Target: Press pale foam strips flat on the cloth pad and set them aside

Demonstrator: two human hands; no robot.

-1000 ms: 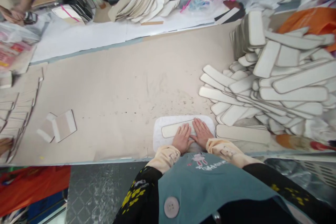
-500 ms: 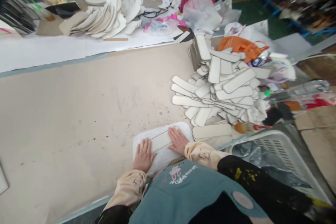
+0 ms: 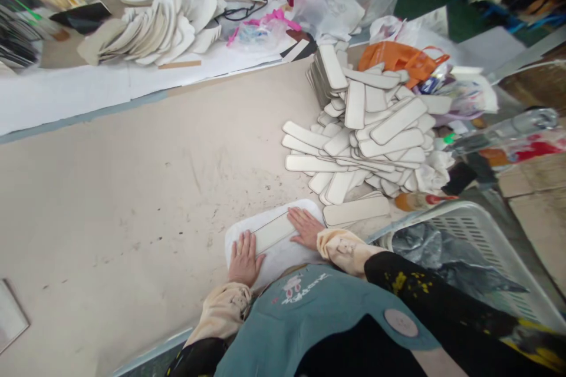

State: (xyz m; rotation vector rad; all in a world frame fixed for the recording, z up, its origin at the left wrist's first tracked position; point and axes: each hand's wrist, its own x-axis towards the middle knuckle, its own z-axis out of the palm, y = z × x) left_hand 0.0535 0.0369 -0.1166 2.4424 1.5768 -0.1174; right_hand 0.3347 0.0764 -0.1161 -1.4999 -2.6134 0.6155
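A long off-white strip with rounded corners and a dark edge lies flat on a larger white rounded sheet at the table's near side. My left hand rests flat on the strip's left end, its fingers stretched out. On the right end lies my right hand, also flat with the fingers extended. Both palms cover the strip's ends, so its tips are hidden. Just to the right, a few similar strips are stacked on the table.
A big loose heap of strips covers the table's right side. A plastic basket holding a dark plastic bag stands at my right. Curved white pieces pile up at the back. A flat panel lies at far left.
My head view has shifted slightly, so the scene sits a little higher. My right hand has slid slightly along the strip's right end; both hands stay flat on it.
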